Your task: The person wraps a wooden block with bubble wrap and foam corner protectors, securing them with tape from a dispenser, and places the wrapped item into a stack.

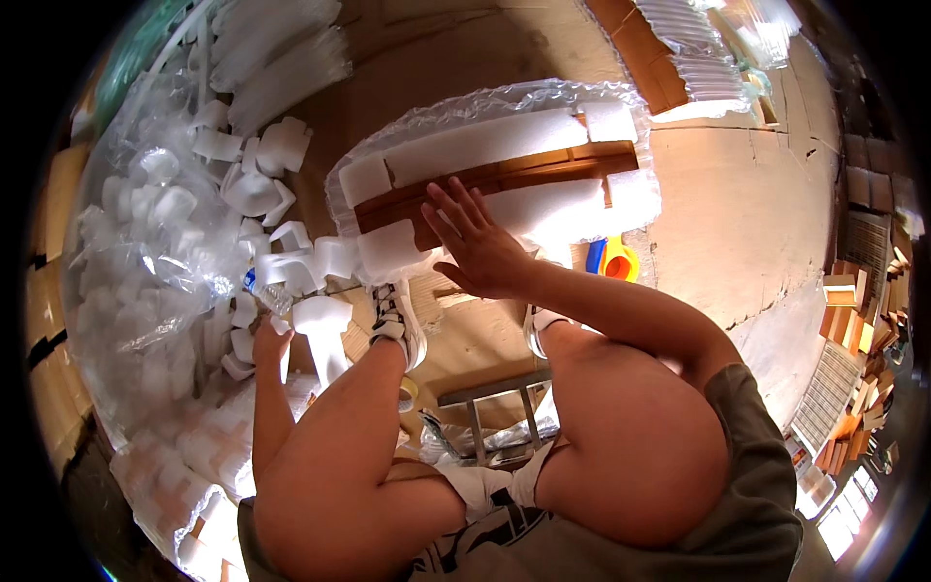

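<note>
A long brown wooden piece (509, 171) lies before me on clear bubble wrap (465, 109), with white foam sheets (494, 142) along both edges and foam pieces at its corners. Over the near left part of the wooden piece is my right hand (476, 244), palm down with its fingers apart; whether it touches is unclear. My left hand (270, 340) is low at the left, at a small white foam piece (280, 325) among loose foam pieces (254, 193); its grip is partly hidden.
A large clear plastic bag of foam (160, 240) fills the left side. A plastic bottle (273, 295) lies near my left hand. A yellow and blue tape dispenser (617, 262) stands right of the wrap. Wooden pieces (847, 320) are piled at far right.
</note>
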